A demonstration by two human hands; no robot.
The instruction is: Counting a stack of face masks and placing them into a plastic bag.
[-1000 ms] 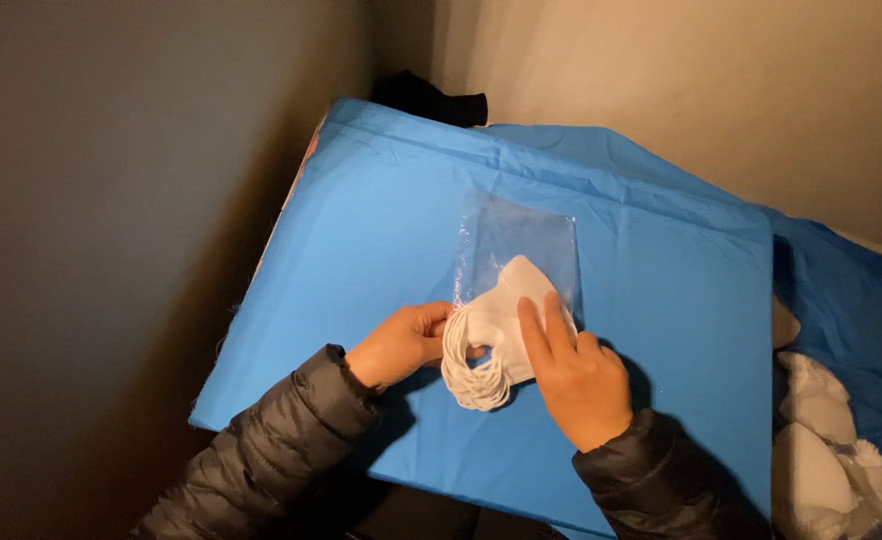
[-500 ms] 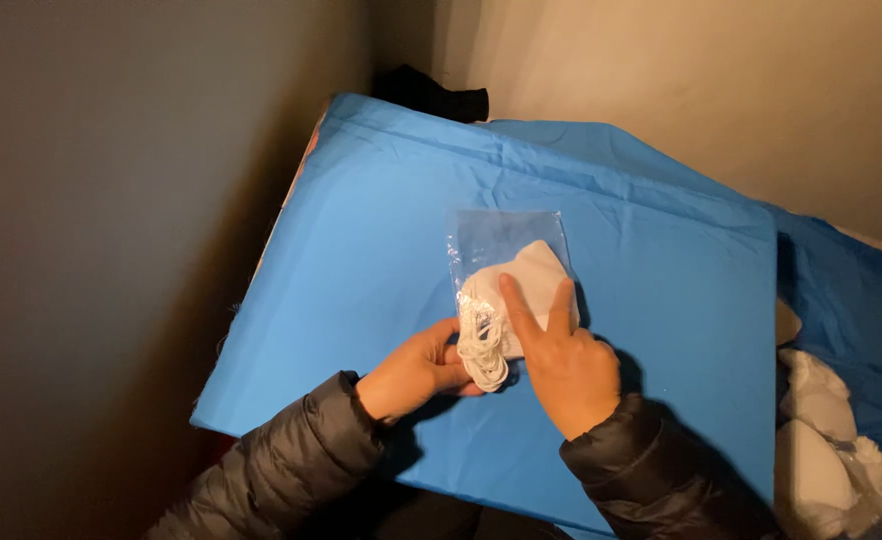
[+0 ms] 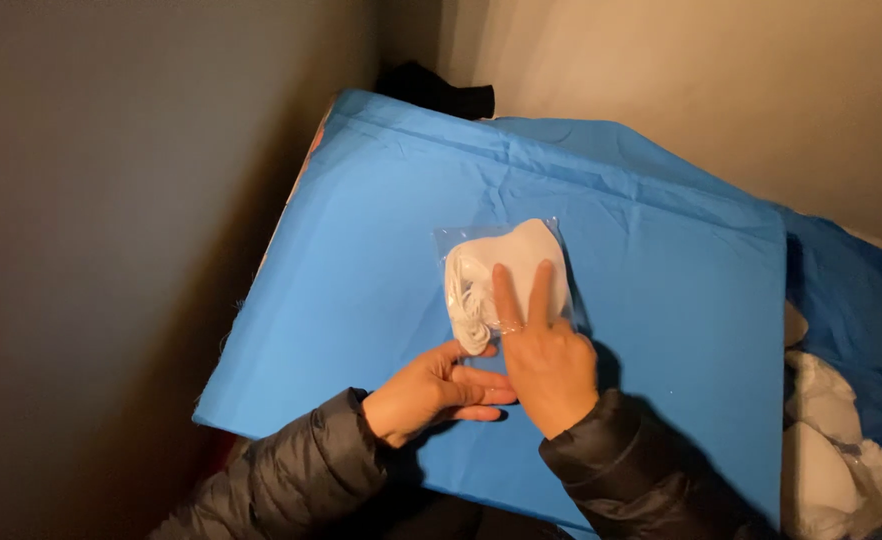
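Observation:
A clear plastic bag (image 3: 448,240) lies on the blue cloth (image 3: 381,200) that covers the table. A white fabric piece with coiled white loops (image 3: 521,255) sits inside it, and the loops bulge at the bag's near end. My right hand (image 3: 551,370) presses down on the bag with two spread fingers pointing away from me. My left hand (image 3: 426,395) lies just left of it, thumb at the bag's near edge by the loops and fingers tucked under my right palm. Both arms wear dark padded sleeves.
A black object (image 3: 436,90) sits at the table's far corner against the wall. White crumpled bundles (image 3: 831,450) lie at the right on lower blue cloth. A dark wall runs close along the table's left side.
The white piece has gone farther into the bag. My right hand has moved back to press with two fingers, and my left hand has dropped to the bag's near edge.

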